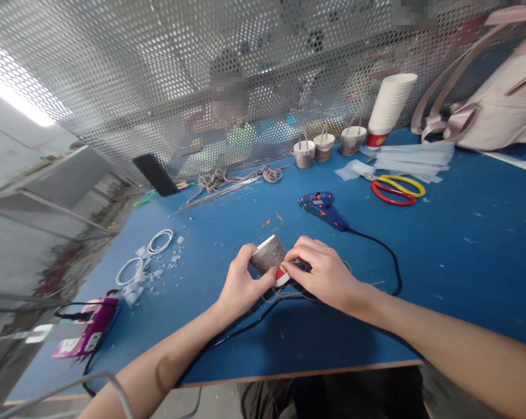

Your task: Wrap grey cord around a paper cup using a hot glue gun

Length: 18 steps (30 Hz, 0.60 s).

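A small paper cup [268, 256], wound with grey-brown cord over most of its side, is tilted above the front of the blue table. My left hand [245, 279] grips it, thumb on the near side and fingers around the far side. A red and white patch of the cup shows uncovered near its lower end. My right hand [322, 267] pinches at the edge of the wound cord with thumb and forefinger; the strand between them is barely visible. Loose grey cord [274, 294] trails on the table below both hands.
Behind my hands lie a blue glue gun [326, 209] with a black cable and red-and-yellow-handled scissors [396, 189]. Cord-wrapped cups [305, 156], stacked paper cups [389, 107], cord bundles [217, 180] and a phone [155, 174] line the back. A purple power strip [92, 329] sits left.
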Motion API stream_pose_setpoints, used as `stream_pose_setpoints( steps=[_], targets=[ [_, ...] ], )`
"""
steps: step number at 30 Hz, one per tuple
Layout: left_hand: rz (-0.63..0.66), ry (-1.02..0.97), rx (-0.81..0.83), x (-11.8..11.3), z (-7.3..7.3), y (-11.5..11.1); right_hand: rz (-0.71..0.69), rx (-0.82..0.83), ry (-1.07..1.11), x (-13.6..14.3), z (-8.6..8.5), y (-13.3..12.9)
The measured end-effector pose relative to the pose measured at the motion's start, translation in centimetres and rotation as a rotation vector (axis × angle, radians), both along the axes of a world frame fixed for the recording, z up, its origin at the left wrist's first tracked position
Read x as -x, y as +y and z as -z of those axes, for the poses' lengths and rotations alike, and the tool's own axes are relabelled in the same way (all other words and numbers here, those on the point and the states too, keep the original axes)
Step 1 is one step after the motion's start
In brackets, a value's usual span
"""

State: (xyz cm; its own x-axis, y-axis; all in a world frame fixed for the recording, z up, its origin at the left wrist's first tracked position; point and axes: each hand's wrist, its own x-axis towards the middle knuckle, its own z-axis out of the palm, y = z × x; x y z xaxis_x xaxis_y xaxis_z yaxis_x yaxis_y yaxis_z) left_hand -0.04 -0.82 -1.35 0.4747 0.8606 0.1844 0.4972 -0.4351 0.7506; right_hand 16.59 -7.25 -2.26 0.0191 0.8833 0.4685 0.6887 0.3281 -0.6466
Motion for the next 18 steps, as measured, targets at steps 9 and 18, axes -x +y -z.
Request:
stream_pose_setpoints(
  steps=[9, 18],
  targets=[
    [-0.044, -0.032, -0.063, 0.0, -0.1, 0.1, -0.053, 0.026, -0.001, -0.1, -0.9, -0.5],
    [-0.138, -0.224, -0.025, 0.2, 0.2, 0.7, -0.434, -0.306, -0.320, 1.4, -1.8, -2.6]
  ],
)
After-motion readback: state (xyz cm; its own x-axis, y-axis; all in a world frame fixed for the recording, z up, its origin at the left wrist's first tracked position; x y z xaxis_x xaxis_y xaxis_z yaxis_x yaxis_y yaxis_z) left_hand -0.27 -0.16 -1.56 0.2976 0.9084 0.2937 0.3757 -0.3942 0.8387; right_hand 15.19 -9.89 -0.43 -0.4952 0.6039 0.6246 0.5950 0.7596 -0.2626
